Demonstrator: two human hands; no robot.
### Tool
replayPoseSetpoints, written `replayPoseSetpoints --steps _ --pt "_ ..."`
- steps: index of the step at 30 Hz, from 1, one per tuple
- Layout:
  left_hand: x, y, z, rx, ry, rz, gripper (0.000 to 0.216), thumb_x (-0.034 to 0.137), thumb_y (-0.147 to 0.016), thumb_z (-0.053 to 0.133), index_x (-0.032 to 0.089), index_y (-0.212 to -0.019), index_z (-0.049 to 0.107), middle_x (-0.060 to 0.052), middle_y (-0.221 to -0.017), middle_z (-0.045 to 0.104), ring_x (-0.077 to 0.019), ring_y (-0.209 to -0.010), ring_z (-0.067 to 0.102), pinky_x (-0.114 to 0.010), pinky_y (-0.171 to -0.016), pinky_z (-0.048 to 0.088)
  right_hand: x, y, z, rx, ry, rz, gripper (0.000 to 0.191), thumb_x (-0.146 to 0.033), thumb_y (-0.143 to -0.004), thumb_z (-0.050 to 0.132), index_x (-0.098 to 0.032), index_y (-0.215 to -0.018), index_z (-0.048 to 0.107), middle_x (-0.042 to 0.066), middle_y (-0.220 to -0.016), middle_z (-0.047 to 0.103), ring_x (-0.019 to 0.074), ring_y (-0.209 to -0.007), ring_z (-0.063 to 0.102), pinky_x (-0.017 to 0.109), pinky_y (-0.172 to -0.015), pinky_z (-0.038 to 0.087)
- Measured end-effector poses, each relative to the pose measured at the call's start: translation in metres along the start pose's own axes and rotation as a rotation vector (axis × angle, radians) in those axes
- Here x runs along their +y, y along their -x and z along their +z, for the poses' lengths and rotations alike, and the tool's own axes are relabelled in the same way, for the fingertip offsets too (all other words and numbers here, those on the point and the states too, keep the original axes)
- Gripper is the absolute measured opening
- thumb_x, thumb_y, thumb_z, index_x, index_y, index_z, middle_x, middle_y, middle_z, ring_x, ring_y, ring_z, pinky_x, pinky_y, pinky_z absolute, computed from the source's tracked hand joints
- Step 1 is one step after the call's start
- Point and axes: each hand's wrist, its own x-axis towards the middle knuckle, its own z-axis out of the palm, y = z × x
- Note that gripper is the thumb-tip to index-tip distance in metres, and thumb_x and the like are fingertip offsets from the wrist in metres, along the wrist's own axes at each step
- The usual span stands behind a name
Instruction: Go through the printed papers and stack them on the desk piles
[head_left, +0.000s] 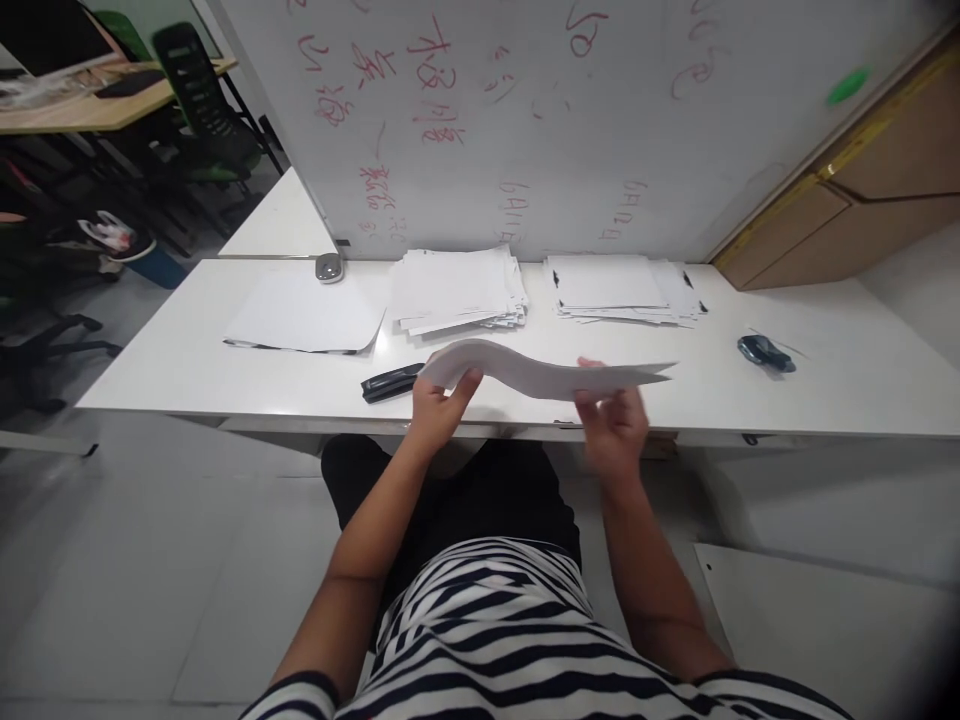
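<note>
Both my hands hold some white paper (517, 372) on edge above the front of the white table, and it bends in a wave between them. My left hand (441, 405) grips its left end, thumb on the near side. Toward the right end, my right hand (613, 420) pinches the lower edge; that hand is slightly blurred. Beside my left hand lies a black stapler (390, 383), partly hidden by the paper. Behind the paper are a thick, uneven paper stack (454, 285) and a second paper stack (607, 283) to its right.
On the white table (150, 375), more paper (304, 312) lies at the left near a small grey-and-white object (328, 267). A dark tape-dispenser-like object (765, 352) sits at the right. A whiteboard (465, 120) stands behind, with cardboard boxes (795, 235) at right.
</note>
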Motion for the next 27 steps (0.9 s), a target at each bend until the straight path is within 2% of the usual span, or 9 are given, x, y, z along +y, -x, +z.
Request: replayPoseSetpoints --steps 4,7,11,15,17,20,23,25,27 --pt "-0.032 0.007 -0.002 -0.009 -0.049 -0.21 0.04 0.052 -0.079 0.066 0.015 -0.095 0.07 -0.008 -0.092 0.073 -0.0228 -0.088 0.067 -0.036 -0.079 0.053 0.035 0.016 0.018 0.034 0.066 0.213 0.034 -0.049 -0.085 0.06 -0.019 -0.101 0.064 0.007 -0.097 0.07 0.0216 -0.091 0.065 0.038 -0.085 0.051" --pt "-0.04 0.016 -0.005 -0.008 -0.119 -0.188 0.039 0.051 -0.081 0.065 0.016 -0.096 0.07 -0.007 -0.093 0.073 -0.0214 -0.088 0.067 -0.033 -0.078 0.052 0.039 0.023 0.019 0.071 0.165 0.183 0.034 -0.05 -0.085 0.059 -0.019 -0.095 0.065 0.005 -0.088 0.07 0.0202 -0.084 0.064 0.034 -0.08 0.05" --pt "-0.042 0.016 -0.01 -0.031 -0.134 -0.226 0.039 0.052 -0.082 0.062 0.015 -0.091 0.07 -0.006 -0.089 0.072 -0.0217 -0.086 0.066 -0.032 -0.075 0.051 0.036 0.029 0.019 -0.01 0.316 0.177 0.035 -0.052 -0.086 0.056 -0.02 -0.094 0.067 0.005 -0.084 0.071 0.0219 -0.078 0.065 0.034 -0.073 0.051" --pt "-0.043 0.011 -0.012 -0.072 -0.163 -0.242 0.037 0.053 -0.08 0.065 0.016 -0.085 0.07 -0.004 -0.084 0.071 -0.0208 -0.082 0.065 -0.031 -0.072 0.049 0.043 0.038 0.018 0.056 0.416 0.206 0.034 -0.051 -0.086 0.055 -0.02 -0.083 0.067 0.005 -0.072 0.069 0.0225 -0.07 0.064 0.034 -0.07 0.049" --pt "-0.037 0.012 -0.013 -0.095 -0.18 -0.246 0.038 0.054 -0.08 0.064 0.016 -0.084 0.07 -0.004 -0.083 0.071 -0.021 -0.081 0.065 -0.031 -0.072 0.049 0.045 0.04 0.016 0.045 0.406 0.212 0.034 -0.051 -0.087 0.054 -0.02 -0.083 0.067 0.006 -0.073 0.069 0.0229 -0.072 0.064 0.034 -0.071 0.048" --pt "-0.016 0.019 -0.019 -0.088 -0.22 -0.185 0.04 0.052 -0.083 0.062 0.02 -0.106 0.066 -0.007 -0.104 0.07 -0.0232 -0.097 0.065 -0.033 -0.083 0.05 0.042 0.038 0.007 -0.016 0.387 0.234 0.034 -0.051 -0.086 0.055 -0.02 -0.084 0.068 0.006 -0.075 0.07 0.0229 -0.074 0.065 0.034 -0.071 0.048" --pt "0.0 0.02 -0.034 -0.046 -0.397 0.012 0.053 0.048 -0.086 0.061 0.026 -0.132 0.05 -0.009 -0.13 0.06 -0.0256 -0.122 0.055 -0.039 -0.101 0.042 0.036 0.033 -0.006 -0.009 0.335 0.309 0.034 -0.051 -0.084 0.059 -0.02 -0.088 0.07 0.005 -0.079 0.071 0.0219 -0.076 0.064 0.033 -0.071 0.049" --pt "-0.004 0.013 -0.048 -0.046 -0.62 0.113 0.055 0.047 -0.086 0.061 0.025 -0.135 0.047 -0.011 -0.137 0.054 -0.0293 -0.133 0.044 -0.045 -0.109 0.033 0.036 0.032 -0.013 -0.013 0.209 0.425 0.036 -0.052 -0.082 0.063 -0.02 -0.094 0.071 0.004 -0.086 0.072 0.0221 -0.08 0.065 0.034 -0.071 0.051" --pt "-0.019 0.001 -0.062 -0.043 -0.862 0.106 0.055 0.047 -0.085 0.062 0.022 -0.132 0.05 -0.014 -0.135 0.054 -0.0352 -0.135 0.038 -0.051 -0.11 0.027 0.037 0.032 -0.017 -0.055 0.026 0.586 0.04 -0.053 -0.077 0.067 -0.02 -0.1 0.071 0.005 -0.093 0.073 0.0224 -0.08 0.065 0.034 -0.065 0.053"
